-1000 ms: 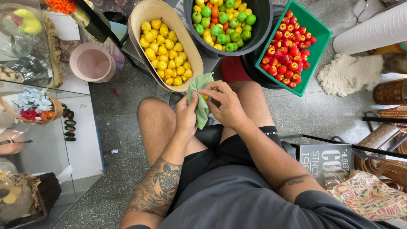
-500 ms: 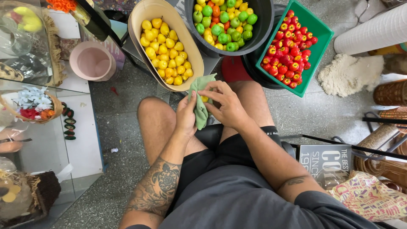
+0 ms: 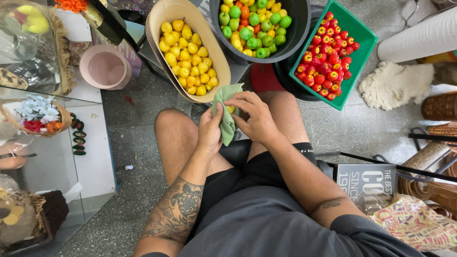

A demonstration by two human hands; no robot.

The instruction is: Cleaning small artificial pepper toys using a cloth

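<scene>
Green cloth [image 3: 225,114] hangs between my two hands above my bare knees as I sit over a speckled floor [image 3: 138,123]. My left hand [image 3: 210,129] presses the cloth from the left, thumb laid flat against it, fingers curled round behind. My right hand [image 3: 254,116] comes in from the right, its fingers [image 3: 238,97] bent and pinching a small yellow fruit [image 3: 231,109] against the cloth; only a sliver of the fruit shows.

Judging by this, I am wiping one piece of fruit at a time, and the rubbing is in progress. What it calls for now is a small turn of the fruit inside the cloth so that its hidden side meets the fabric, with a light pinch so it does not slip out.

The cloth's long axis runs up and down in the view: its upper end points away from me and touches the rim of a tan oval basket [image 3: 154,19] filled with yellow fruit, and its lower end tapers toward my lap. I cannot tell which way the fruit itself points.

Beyond the basket, a dark round tub [image 3: 300,28] holds green, yellow and orange fruit, and to its right a green tray [image 3: 366,43] holds red fruit. A pink bucket [image 3: 104,69] stands to the left.
</scene>
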